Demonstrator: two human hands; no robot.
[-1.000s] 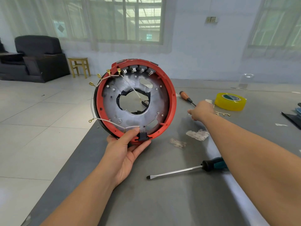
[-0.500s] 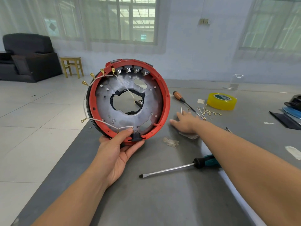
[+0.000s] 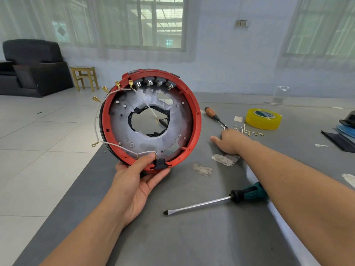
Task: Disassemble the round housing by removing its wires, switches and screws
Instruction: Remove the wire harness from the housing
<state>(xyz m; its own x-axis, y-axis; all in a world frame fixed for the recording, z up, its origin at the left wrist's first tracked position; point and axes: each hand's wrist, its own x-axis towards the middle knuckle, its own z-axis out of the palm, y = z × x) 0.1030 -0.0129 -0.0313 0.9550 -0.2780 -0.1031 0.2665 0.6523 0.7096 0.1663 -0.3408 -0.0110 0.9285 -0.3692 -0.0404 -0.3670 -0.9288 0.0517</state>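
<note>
round housing (image 3: 151, 120) upright on edge at the gray table's (image 3: 192, 237) left side, 12 o'clock of left hand (image 3: 134, 181) | left hand grasps its bottom rim, thumb by white wires (image 3: 119, 145) | right hand (image 3: 229, 142) at housing's 3 o'clock, apart, fingers flat on table, released | flat screwdriver (image 3: 215, 202) at 5 o'clock

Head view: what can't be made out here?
- Right hand: whether it holds anything; its own back hides the palm and fingertips.
- Round housing: far face, turned away from the camera.
- Switches at the housing's top: how they are fixed, too small.
- Blue items: cut off by the right edge.
- Green-handled screwdriver: handle end hidden behind the right forearm.
</note>
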